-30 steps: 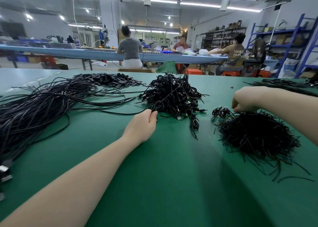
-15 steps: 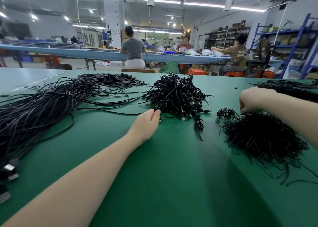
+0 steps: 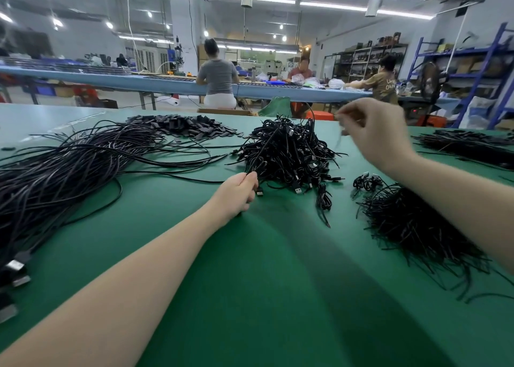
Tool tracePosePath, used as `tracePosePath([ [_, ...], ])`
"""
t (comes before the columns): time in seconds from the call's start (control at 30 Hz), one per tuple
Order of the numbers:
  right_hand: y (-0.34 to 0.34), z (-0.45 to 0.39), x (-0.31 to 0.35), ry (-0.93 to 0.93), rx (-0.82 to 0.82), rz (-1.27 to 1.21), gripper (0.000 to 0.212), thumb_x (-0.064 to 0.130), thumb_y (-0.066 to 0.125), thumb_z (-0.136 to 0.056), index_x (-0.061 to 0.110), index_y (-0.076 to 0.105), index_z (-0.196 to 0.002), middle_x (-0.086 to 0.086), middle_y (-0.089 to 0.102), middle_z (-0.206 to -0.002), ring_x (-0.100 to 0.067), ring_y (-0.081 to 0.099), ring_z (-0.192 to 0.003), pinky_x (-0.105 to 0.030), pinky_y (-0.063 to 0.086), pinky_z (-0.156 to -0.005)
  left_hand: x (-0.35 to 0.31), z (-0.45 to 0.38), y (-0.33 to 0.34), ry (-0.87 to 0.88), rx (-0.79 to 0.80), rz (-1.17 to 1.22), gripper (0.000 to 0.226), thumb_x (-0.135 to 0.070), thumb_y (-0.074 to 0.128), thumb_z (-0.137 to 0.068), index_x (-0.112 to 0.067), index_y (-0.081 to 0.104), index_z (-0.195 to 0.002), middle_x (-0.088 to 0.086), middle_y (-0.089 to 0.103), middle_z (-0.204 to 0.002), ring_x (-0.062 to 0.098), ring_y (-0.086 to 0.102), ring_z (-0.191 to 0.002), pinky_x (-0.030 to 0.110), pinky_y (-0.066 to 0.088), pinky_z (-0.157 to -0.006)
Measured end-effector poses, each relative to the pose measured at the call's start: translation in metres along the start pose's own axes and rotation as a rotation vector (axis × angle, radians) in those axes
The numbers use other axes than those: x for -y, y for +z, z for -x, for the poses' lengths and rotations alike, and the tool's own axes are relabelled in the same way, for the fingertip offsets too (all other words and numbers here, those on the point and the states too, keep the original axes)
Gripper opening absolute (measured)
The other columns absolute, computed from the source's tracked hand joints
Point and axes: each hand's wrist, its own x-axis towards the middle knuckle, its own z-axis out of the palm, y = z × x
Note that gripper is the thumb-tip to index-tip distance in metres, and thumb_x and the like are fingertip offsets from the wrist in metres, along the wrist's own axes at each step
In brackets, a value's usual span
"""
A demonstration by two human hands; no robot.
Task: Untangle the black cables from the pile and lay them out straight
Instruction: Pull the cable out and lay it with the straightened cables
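Observation:
A tangled pile of coiled black USB cables (image 3: pixel 292 152) sits mid-table on the green mat (image 3: pixel 250 283). My left hand (image 3: pixel 237 192) grips one black cable (image 3: pixel 264 149) at the pile's near left edge. That cable runs taut up into the pile, and a USB plug (image 3: pixel 259 192) pokes out by my fingers. My right hand (image 3: pixel 381 135) is raised above the table to the right of the pile, blurred, its fingertips pinching a thin strand (image 3: pixel 338 142). A long sheaf of straightened black cables (image 3: pixel 69 169) lies on the left.
A heap of short thin black ties (image 3: pixel 411 224) lies at the right, a small coiled bundle (image 3: pixel 367 181) beside it. Flat black pieces (image 3: pixel 180 124) are heaped at the back, another cable bundle (image 3: pixel 472 144) far right. People work at a blue bench (image 3: pixel 139 81) behind.
My right hand has lifted off the tie heap and swung up and left above the table. My left hand has closed on a cable and drawn it taut from the pile.

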Motion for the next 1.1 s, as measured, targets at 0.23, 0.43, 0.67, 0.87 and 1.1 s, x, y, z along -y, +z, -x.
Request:
tracePosePath([
  [0.23,0.072,0.039,0.064,-0.177,0.186,-0.127,0.016,0.021,0.062,-0.092,0.015,0.071,-0.104,0.000,0.071,-0.099,-0.014,0.063,-0.086,-0.031,0.051,-0.082,0.000,0.006,0.006,0.089,-0.046,-0.089,0.031,-0.028,0.041,-0.102,-0.015,0.033,-0.074,0.000,0.036,-0.062,0.013,0.029,-0.049,0.025,0.027,-0.048],
  [0.43,0.091,0.051,0.069,-0.213,0.225,-0.172,0.016,0.019,0.058,-0.093,0.014,0.070,-0.103,-0.004,0.069,-0.101,-0.024,0.063,-0.091,-0.043,0.050,-0.080,0.001,0.006,0.007,0.191,-0.070,-0.429,0.025,-0.017,0.038,-0.100,-0.017,0.040,-0.075,0.007,0.051,-0.073,0.025,0.043,-0.070,0.034,0.037,-0.066],
  [0.67,0.082,0.044,0.061,-0.195,0.225,-0.220,0.012,0.014,0.062,-0.090,0.015,0.072,-0.097,0.003,0.067,-0.093,-0.009,0.059,-0.081,-0.030,0.050,-0.082,-0.003,0.008,0.016,0.218,-0.098,-0.704,0.025,-0.034,0.035,-0.100,-0.013,0.042,-0.088,0.012,0.056,-0.084,0.039,0.056,-0.087,0.042,0.043,-0.070],
  [0.87,0.055,0.016,0.048,-0.211,0.525,-0.179,0.021,0.013,0.069,-0.084,0.033,0.068,-0.078,0.012,0.070,-0.077,-0.001,0.063,-0.070,-0.015,0.050,-0.069,-0.014,0.022,0.028,0.565,-0.243,-1.298,0.023,-0.033,0.054,-0.094,-0.011,0.056,-0.089,0.006,0.068,-0.072,0.028,0.065,-0.061,0.028,0.034,-0.060],
  [1.1,0.033,0.004,0.012,0.430,1.147,-0.796,0.017,0.000,0.067,-0.080,0.015,0.063,-0.084,-0.005,0.066,-0.079,-0.019,0.067,-0.079,-0.031,0.058,-0.078,-0.024,0.032,0.023,1.257,-0.159,-1.176,0.030,-0.024,0.042,-0.092,-0.010,0.058,-0.070,0.001,0.055,-0.057,0.023,0.053,-0.047,0.030,0.043,-0.053],
])
